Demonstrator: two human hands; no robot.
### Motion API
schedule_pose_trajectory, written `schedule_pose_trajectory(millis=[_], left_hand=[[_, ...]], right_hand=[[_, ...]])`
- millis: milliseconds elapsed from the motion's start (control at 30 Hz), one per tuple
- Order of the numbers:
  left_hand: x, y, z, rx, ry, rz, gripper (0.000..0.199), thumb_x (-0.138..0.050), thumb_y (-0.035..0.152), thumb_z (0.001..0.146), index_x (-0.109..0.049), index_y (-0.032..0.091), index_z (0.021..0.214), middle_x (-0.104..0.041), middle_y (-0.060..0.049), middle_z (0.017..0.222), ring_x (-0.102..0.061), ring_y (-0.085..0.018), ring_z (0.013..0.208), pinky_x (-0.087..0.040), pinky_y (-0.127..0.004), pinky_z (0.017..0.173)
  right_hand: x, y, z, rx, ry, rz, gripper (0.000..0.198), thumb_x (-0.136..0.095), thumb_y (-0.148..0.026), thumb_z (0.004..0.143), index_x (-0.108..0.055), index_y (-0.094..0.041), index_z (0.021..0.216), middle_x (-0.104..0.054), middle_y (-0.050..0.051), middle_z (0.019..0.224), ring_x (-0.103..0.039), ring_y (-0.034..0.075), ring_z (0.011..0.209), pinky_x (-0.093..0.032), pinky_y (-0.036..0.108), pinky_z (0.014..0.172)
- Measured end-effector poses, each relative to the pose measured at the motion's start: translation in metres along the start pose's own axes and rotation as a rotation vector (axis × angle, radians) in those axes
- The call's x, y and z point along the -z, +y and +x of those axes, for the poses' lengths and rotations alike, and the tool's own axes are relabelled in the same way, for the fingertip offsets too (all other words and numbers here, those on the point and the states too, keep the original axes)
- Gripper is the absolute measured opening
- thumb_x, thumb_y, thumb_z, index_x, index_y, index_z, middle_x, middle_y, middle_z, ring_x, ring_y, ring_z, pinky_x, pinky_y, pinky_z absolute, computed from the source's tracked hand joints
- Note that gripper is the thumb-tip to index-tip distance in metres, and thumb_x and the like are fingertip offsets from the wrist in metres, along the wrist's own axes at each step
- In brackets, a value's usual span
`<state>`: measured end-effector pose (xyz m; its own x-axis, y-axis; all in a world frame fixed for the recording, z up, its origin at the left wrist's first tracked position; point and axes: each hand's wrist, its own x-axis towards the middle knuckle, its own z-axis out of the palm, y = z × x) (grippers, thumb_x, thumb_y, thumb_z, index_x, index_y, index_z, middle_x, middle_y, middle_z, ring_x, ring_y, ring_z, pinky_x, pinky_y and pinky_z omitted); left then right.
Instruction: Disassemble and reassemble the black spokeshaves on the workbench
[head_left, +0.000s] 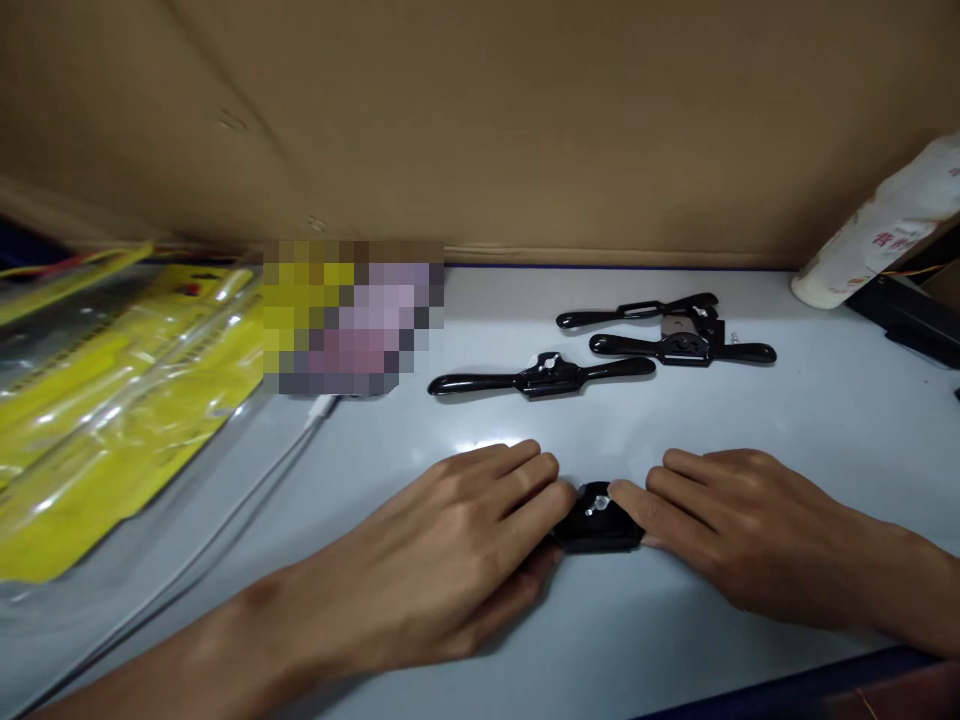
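Observation:
A black spokeshave [596,530] lies low over the table near its front edge, a silver screw showing on its middle. My left hand [480,540] is closed round its left handle, and my right hand [720,520] grips the right end with the index finger on the body. Both handles are hidden by my fingers. Beyond my hands rest more black spokeshaves: one [547,375] nearest, another [684,347] to the right, and a third [637,312] behind that. By the right pair sits a grey metal blade [679,327], partly covered.
Yellow blister packs [150,400] in clear plastic cover the left side. A pixelated patch hides a device with a white cable [225,530] running from it. A white bottle [877,230] leans at the back right beside a black object [900,310]. Cardboard [480,130] walls the rear.

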<state>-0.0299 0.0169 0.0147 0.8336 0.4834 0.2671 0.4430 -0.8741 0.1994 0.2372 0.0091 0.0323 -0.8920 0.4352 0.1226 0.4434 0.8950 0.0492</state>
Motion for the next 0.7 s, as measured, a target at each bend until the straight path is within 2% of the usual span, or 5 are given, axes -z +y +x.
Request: schedule_pose_trajectory(millis=[133,233,367,500,700], left_hand=[[0.0,-0.001,0.0,-0.002,-0.003,0.012,0.018,-0.045,0.02,0.1,-0.062,0.014,0.103,-0.067,-0.01,0.09,-0.063,-0.025,0.078,-0.057,-0.04,0.066],[0.001,-0.002,-0.001,0.01,-0.005,0.024,0.018,-0.05,0.025,0.099,-0.061,0.014,0.108,-0.069,-0.01,0.095,-0.065,-0.026,0.082,-0.058,-0.039,0.069],[0.004,-0.004,0.0,0.023,-0.051,0.015,0.033,-0.054,0.024,0.098,-0.054,0.014,0.129,-0.069,-0.008,0.099,-0.067,-0.024,0.083,-0.057,-0.037,0.072],[0.004,-0.007,0.001,0.008,-0.104,0.034,0.039,-0.054,0.023,0.1,-0.051,0.016,0.138,-0.068,-0.006,0.098,-0.066,-0.023,0.081,-0.055,-0.035,0.07],[0.0,-0.011,0.001,0.045,-0.105,0.007,0.028,-0.041,0.033,0.11,-0.059,0.016,0.123,-0.067,-0.005,0.093,-0.065,-0.021,0.076,-0.053,-0.034,0.068]], right_hand=[[-0.001,0.004,-0.003,-0.008,0.019,-0.006,0.027,-0.051,-0.01,0.098,-0.06,-0.011,0.124,-0.069,0.005,0.088,-0.06,0.021,0.077,-0.035,0.034,0.053],[0.003,0.009,-0.003,-0.056,0.005,-0.001,0.02,-0.057,-0.021,0.1,-0.063,-0.014,0.118,-0.069,0.006,0.089,-0.061,0.022,0.081,-0.037,0.033,0.056],[0.007,0.014,-0.003,-0.102,-0.055,0.004,0.007,-0.06,-0.019,0.098,-0.067,-0.018,0.1,-0.067,0.004,0.086,-0.059,0.022,0.08,-0.035,0.033,0.059],[0.006,0.016,-0.003,-0.127,-0.061,0.053,0.011,-0.059,-0.02,0.099,-0.067,-0.018,0.106,-0.067,0.005,0.091,-0.058,0.023,0.085,-0.041,0.034,0.067],[0.004,0.017,0.001,-0.145,-0.093,0.194,0.009,-0.058,-0.023,0.1,-0.065,-0.017,0.098,-0.064,0.006,0.093,-0.055,0.021,0.081,-0.044,0.035,0.075]])
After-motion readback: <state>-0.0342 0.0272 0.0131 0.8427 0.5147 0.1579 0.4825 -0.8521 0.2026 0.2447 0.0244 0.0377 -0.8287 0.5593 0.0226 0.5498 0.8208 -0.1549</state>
